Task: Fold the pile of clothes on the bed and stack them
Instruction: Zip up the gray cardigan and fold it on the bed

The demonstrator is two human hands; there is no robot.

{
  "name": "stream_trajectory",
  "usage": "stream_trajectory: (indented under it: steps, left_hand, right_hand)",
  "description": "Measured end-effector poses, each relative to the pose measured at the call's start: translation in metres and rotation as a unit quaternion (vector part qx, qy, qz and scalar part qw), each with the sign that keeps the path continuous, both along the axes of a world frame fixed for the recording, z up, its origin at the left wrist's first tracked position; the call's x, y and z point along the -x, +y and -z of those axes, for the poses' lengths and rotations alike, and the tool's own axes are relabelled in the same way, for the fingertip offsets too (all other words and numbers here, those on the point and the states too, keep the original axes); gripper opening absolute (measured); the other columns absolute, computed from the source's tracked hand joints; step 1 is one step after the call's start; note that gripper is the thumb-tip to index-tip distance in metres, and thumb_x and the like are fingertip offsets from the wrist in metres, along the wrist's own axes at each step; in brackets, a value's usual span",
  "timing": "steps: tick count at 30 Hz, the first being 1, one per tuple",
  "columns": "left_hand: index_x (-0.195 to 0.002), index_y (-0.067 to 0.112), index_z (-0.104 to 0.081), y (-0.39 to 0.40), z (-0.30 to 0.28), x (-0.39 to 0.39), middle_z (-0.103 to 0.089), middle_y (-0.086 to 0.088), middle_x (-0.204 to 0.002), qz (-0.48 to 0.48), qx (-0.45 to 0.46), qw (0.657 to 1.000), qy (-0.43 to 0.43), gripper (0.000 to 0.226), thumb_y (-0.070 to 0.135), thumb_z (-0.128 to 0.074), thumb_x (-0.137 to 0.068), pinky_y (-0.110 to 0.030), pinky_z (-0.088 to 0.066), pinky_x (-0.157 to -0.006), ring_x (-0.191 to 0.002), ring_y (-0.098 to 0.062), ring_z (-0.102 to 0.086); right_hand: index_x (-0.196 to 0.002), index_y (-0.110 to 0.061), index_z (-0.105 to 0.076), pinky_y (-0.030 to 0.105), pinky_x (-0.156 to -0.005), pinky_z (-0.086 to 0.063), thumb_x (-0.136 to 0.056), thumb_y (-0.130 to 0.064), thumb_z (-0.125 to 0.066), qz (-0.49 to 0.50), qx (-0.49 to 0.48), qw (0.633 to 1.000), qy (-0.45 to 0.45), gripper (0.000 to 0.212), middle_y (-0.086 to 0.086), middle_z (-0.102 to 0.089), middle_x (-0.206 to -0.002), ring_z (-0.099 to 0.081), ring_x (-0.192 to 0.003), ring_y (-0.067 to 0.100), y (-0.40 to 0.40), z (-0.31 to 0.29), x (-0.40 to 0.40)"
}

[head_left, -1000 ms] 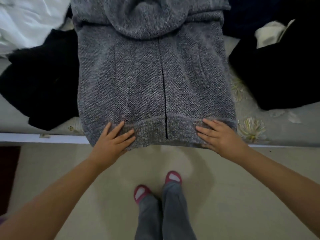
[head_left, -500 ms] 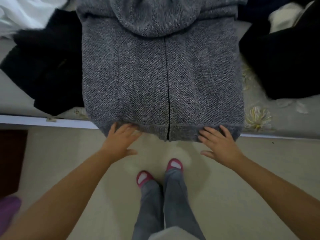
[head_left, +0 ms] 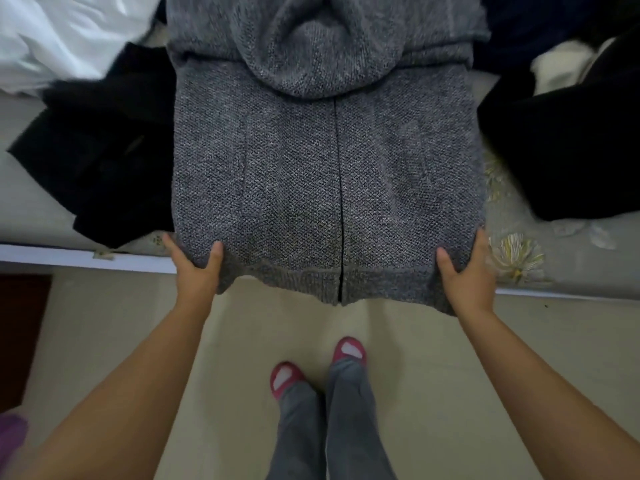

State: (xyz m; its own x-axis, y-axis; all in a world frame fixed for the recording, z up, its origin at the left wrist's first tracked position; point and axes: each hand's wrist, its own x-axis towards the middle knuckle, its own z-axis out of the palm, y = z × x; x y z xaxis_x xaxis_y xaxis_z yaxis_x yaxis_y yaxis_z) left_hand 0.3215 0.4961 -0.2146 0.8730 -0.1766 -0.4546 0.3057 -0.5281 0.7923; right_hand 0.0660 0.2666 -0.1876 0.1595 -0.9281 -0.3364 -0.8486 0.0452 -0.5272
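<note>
A grey knitted hooded cardigan [head_left: 325, 174] lies flat on the bed, front up, hood folded down over its chest, hem hanging over the bed's near edge. My left hand [head_left: 195, 268] grips the hem's left corner, thumb on top and fingers underneath. My right hand [head_left: 465, 268] grips the hem's right corner the same way. The fingers of both hands are hidden under the knit.
A black garment [head_left: 100, 157] lies left of the cardigan, white fabric [head_left: 65, 36] behind it. More dark clothes [head_left: 561, 143] with a cream piece [head_left: 557, 64] sit at the right on the grey floral bedsheet [head_left: 519, 258]. The bed's white edge [head_left: 69, 258] borders beige floor where my feet stand.
Both hands moved outward from resting flat on the hem to its two corners and took hold of them, thumbs on top. The hem now bunches slightly at each grip.
</note>
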Motion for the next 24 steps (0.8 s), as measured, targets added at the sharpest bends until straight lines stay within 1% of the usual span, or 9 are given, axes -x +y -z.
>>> stream_trajectory:
  steps: [4,7,11,14,16,17,20,22,24]
  left_hand:
    - [-0.148,0.02,-0.003,-0.001,-0.01,-0.005,-0.023,-0.009,-0.151,-0.015,-0.013,1.0,-0.015,0.077,0.026,-0.055,-0.091,-0.039,-0.029,-0.11,-0.134,-0.026,-0.032]
    - [-0.148,0.017,-0.004,0.002,-0.028,-0.008,-0.027,-0.01,-0.149,0.034,-0.034,0.998,-0.037,0.074,0.027,-0.052,-0.092,-0.038,-0.028,-0.107,-0.133,-0.027,-0.033]
    - [-0.147,0.028,0.002,0.024,-0.066,-0.006,-0.027,-0.004,-0.15,0.105,-0.044,0.993,-0.042,0.074,0.023,-0.049,-0.094,-0.032,-0.034,-0.098,-0.128,-0.02,-0.038]
    - [-0.147,0.03,-0.001,0.043,-0.095,-0.002,-0.036,0.009,-0.132,0.142,-0.027,0.988,-0.053,0.073,0.016,-0.049,-0.093,-0.023,-0.035,-0.086,-0.11,-0.008,-0.041]
    - [-0.147,0.029,-0.006,0.06,-0.108,-0.001,-0.035,0.011,-0.128,0.182,-0.04,0.981,-0.058,0.072,0.013,-0.05,-0.092,-0.025,-0.034,-0.091,-0.115,-0.01,-0.04]
    - [-0.146,0.028,-0.008,0.069,-0.114,0.0,-0.032,0.013,-0.128,0.21,-0.057,0.974,-0.062,0.072,0.011,-0.051,-0.092,-0.025,-0.032,-0.093,-0.118,-0.009,-0.037]
    - [-0.145,0.026,-0.014,0.094,-0.131,0.006,-0.033,0.012,-0.121,0.258,-0.097,0.96,-0.042,0.072,0.007,-0.054,-0.089,-0.019,-0.029,-0.089,-0.11,-0.007,-0.034]
    - [-0.144,0.024,-0.017,0.107,-0.14,0.013,-0.035,0.01,-0.125,0.281,-0.101,0.954,-0.016,0.07,0.006,-0.055,-0.088,-0.016,-0.028,-0.089,-0.112,-0.007,-0.034]
    - [-0.143,0.024,-0.023,0.113,-0.147,0.016,-0.038,0.006,-0.134,0.29,-0.107,0.951,0.002,0.066,0.008,-0.057,-0.088,-0.021,-0.031,-0.096,-0.119,-0.009,-0.037]
  right_hand:
    - [-0.147,-0.02,-0.016,0.037,-0.097,-0.037,-0.09,-0.026,-0.056,-0.008,0.015,0.998,-0.053,0.071,0.013,-0.041,-0.141,-0.043,-0.125,0.032,0.004,-0.008,-0.002]
    - [-0.146,-0.023,-0.015,0.032,-0.096,-0.037,-0.088,-0.023,-0.058,-0.102,0.003,0.994,-0.027,0.073,0.01,-0.041,-0.143,-0.045,-0.123,0.029,-0.004,-0.028,0.008]
    - [-0.142,-0.022,-0.028,0.026,-0.09,-0.036,-0.085,-0.018,-0.063,-0.186,-0.003,0.982,0.015,0.067,0.019,-0.051,-0.132,-0.052,-0.116,0.031,-0.006,-0.068,0.029]
    - [-0.136,-0.011,-0.039,0.012,-0.086,-0.031,-0.083,-0.01,-0.063,-0.176,-0.012,0.984,-0.005,0.058,0.02,-0.051,-0.131,-0.048,-0.117,0.02,0.006,-0.091,0.035]
    - [-0.132,-0.007,-0.045,0.005,-0.087,-0.029,-0.082,-0.008,-0.065,-0.154,-0.016,0.988,-0.022,0.054,0.019,-0.05,-0.132,-0.044,-0.115,0.013,0.019,-0.097,0.043]
    - [-0.131,-0.008,-0.046,0.007,-0.089,-0.032,-0.081,-0.01,-0.066,-0.139,-0.023,0.99,-0.025,0.054,0.021,-0.051,-0.131,-0.046,-0.116,0.015,0.026,-0.099,0.049]
    - [-0.133,-0.013,-0.046,0.028,-0.094,-0.038,-0.081,-0.015,-0.067,-0.108,-0.069,0.992,0.008,0.055,0.021,-0.054,-0.127,-0.052,-0.117,0.028,0.055,-0.106,0.064]
    - [-0.134,-0.013,-0.044,0.03,-0.09,-0.04,-0.082,-0.016,-0.067,-0.091,-0.089,0.992,0.021,0.057,0.021,-0.056,-0.125,-0.054,-0.113,0.029,0.076,-0.109,0.068]
    - [-0.135,-0.012,-0.043,0.031,-0.089,-0.041,-0.081,-0.015,-0.068,-0.08,-0.093,0.992,0.016,0.06,0.022,-0.057,-0.123,-0.055,-0.111,0.029,0.093,-0.112,0.066]
